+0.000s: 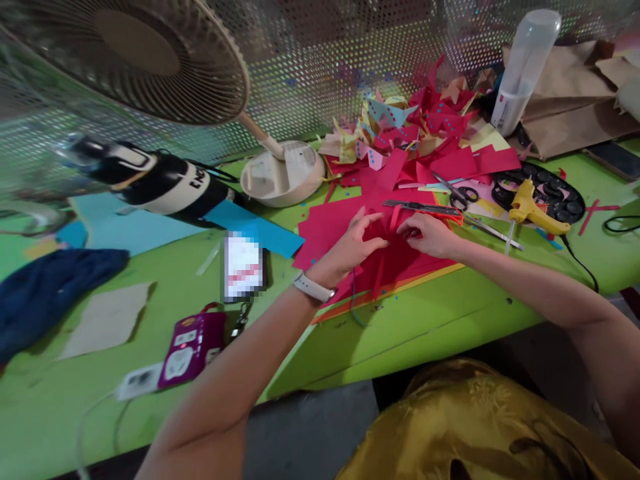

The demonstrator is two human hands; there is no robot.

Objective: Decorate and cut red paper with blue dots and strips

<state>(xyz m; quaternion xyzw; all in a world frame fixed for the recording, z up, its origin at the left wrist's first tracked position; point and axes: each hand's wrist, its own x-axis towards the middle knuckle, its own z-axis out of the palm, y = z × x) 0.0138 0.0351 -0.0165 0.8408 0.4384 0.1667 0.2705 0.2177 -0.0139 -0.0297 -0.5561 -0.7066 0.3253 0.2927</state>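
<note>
Gold cloth fills the bottom right. Just right of centre, a red strip stands between the left hand, fingers spread wide, and the curled right hand, whose grip I cannot tell. Light pressure should keep the strip uncreased.

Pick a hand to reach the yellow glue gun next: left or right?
Right, probably. The right hand is nearer the yellow glue gun, which lies on its side; the left hand would likely have to cross past it. Unclear whether the right is gripping anything.
</note>
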